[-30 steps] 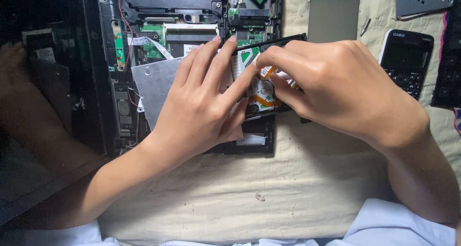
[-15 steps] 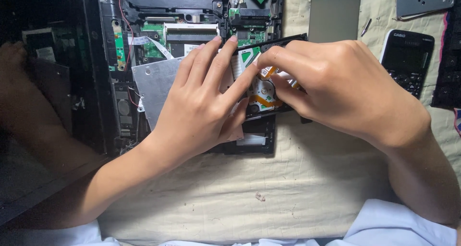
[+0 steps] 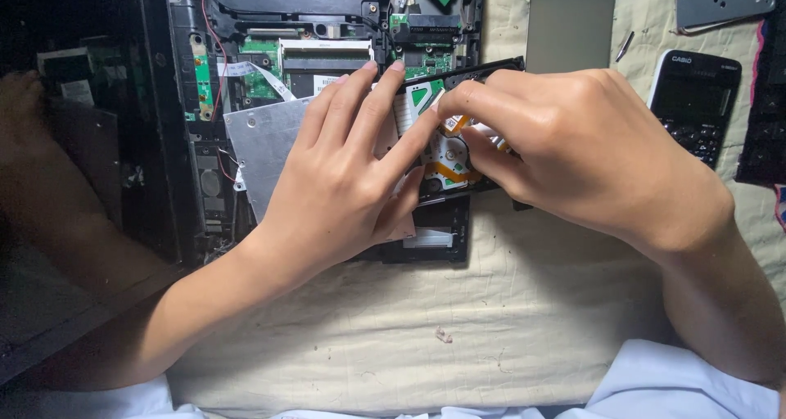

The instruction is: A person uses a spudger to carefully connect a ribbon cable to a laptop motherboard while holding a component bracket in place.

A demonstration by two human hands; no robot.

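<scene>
An opened laptop (image 3: 270,34) lies bottom-up on a cream cloth, its green circuit boards bare. On top of it rests an optical drive (image 3: 270,145) with a silver metal cover and an exposed inner board with orange ribbon cable (image 3: 446,161). My left hand (image 3: 344,182) lies flat on the drive, fingers spread, pressing it down. My right hand (image 3: 573,153) pinches the small orange ribbon piece at the drive's exposed end, thumb and forefinger closed on it. The rest of the drive's open end is hidden under my fingers.
A black calculator (image 3: 696,100) lies at the right on the cloth (image 3: 491,321). A grey metal plate (image 3: 725,0) sits at the top right, a grey flat panel (image 3: 571,22) beside the laptop. A glossy dark screen (image 3: 74,182) lies at the left.
</scene>
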